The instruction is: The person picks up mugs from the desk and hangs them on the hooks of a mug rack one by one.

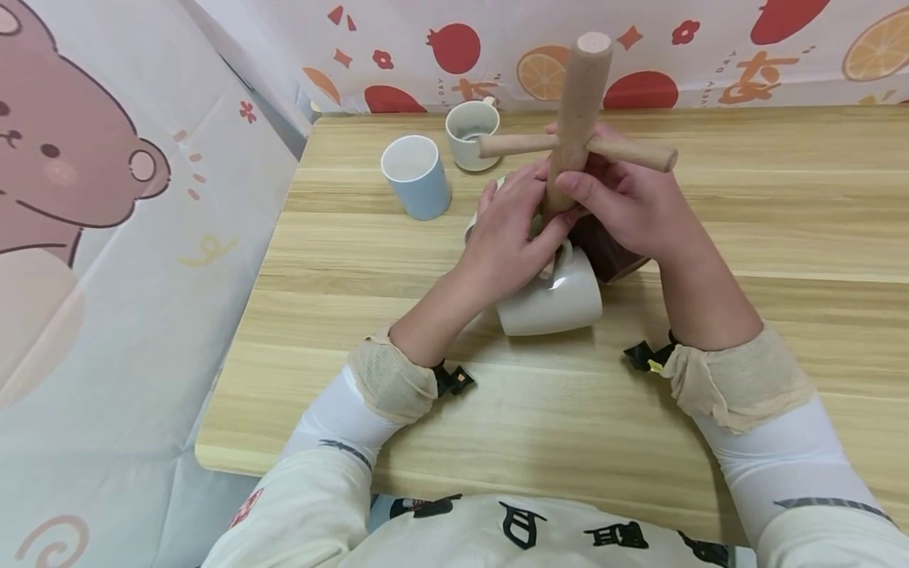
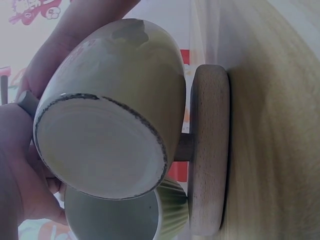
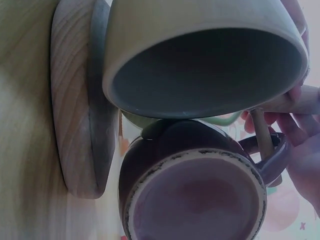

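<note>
A wooden mug tree (image 1: 584, 91) stands upright on the table, with pegs out to both sides. My left hand (image 1: 507, 229) holds its post from the left, thumb across the front. From the other side my right hand (image 1: 635, 201) grips the post, its thumb pressed against the wood. Below the hands hangs a cream mug (image 1: 550, 304), lying sideways. Beside it hangs a dark brown mug (image 1: 604, 248); the right wrist view shows a peg through its handle (image 3: 275, 165). A ribbed green mug (image 2: 173, 207) appears in the left wrist view. Some fingertips are hidden behind the post.
Toward the back left stand a light blue cup (image 1: 420, 185) and a pale mug (image 1: 472, 134). The tree's thick round base (image 2: 210, 150) sits on the wooden table (image 1: 312, 315). A printed cloth (image 1: 490, 47) hangs behind the table's back edge.
</note>
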Motion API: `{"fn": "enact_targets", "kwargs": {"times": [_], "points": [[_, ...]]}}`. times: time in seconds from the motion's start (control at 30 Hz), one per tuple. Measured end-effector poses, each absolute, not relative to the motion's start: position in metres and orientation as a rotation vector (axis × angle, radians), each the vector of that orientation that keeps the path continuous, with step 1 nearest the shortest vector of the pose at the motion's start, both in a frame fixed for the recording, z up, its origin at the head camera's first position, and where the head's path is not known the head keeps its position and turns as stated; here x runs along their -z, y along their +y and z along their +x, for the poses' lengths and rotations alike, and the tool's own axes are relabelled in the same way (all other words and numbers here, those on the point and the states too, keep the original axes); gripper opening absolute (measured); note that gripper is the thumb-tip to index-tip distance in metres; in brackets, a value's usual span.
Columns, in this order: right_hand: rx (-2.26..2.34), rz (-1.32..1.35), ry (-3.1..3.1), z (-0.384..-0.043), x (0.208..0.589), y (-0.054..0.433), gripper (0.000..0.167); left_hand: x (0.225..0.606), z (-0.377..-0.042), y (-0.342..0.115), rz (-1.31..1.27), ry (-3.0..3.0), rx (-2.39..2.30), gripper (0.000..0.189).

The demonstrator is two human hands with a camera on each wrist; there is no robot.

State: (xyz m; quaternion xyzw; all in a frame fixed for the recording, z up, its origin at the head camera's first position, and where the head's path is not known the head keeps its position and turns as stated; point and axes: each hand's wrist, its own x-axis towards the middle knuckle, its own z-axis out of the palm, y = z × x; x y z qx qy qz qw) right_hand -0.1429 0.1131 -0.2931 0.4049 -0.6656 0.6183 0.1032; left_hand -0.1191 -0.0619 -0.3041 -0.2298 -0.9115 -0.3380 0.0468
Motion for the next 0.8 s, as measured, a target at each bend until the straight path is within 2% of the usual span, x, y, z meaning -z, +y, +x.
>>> {"fn": "enact_targets", "kwargs": {"times": [0.2, 0.53, 0.8], "points": [[-1.893, 1.176, -1.988, -0.142, 0.291, 0.116, 0.047, 0.303, -0.119, -0.062, -0.715, -2.782, 1.031, 0.044], [-1.881, 1.113, -1.996, -0.147, 0.289, 0.123, 0.04, 0.303, -0.119, -0.063, -0.741, -2.779, 0.991, 0.051], [-1.876, 1.114, -1.969, -0.15, 0.291, 0.126, 0.043, 0.303, -0.12, -0.063, -0.745, -2.801, 0.944, 0.049]]}}
